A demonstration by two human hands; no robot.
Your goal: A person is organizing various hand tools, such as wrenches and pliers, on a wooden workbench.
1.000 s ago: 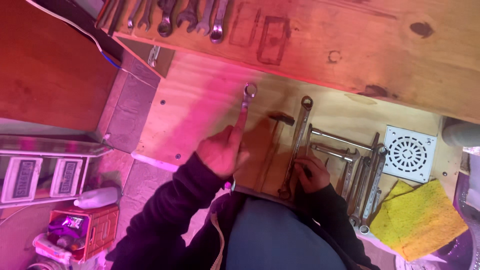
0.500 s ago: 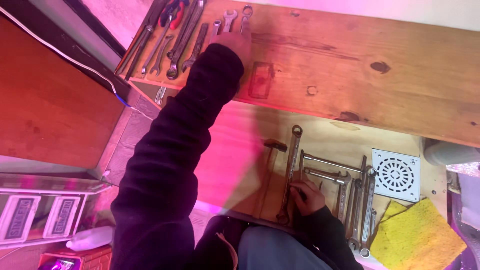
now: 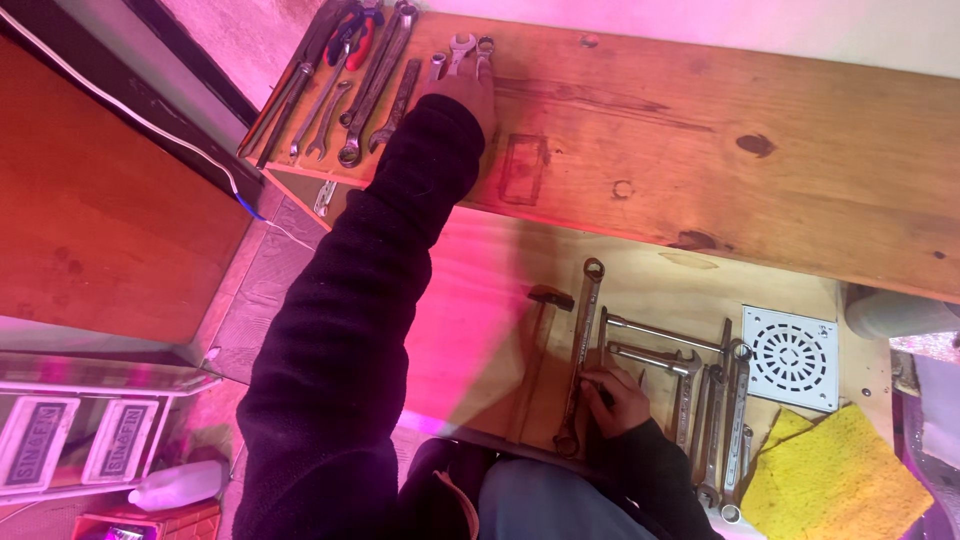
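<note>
The wooden counter (image 3: 760, 110) is carrying a row of tools at its far left end, where the left hand (image 3: 462, 98) is reaching, arm stretched long, fingers together over a small wrench (image 3: 484, 50); whether they are gripping it I cannot tell. Stiff, light steel, it looks best taken mid-shank. The right hand (image 3: 618, 398) is resting low, fingers curled onto a long wrench (image 3: 580, 350).
</note>
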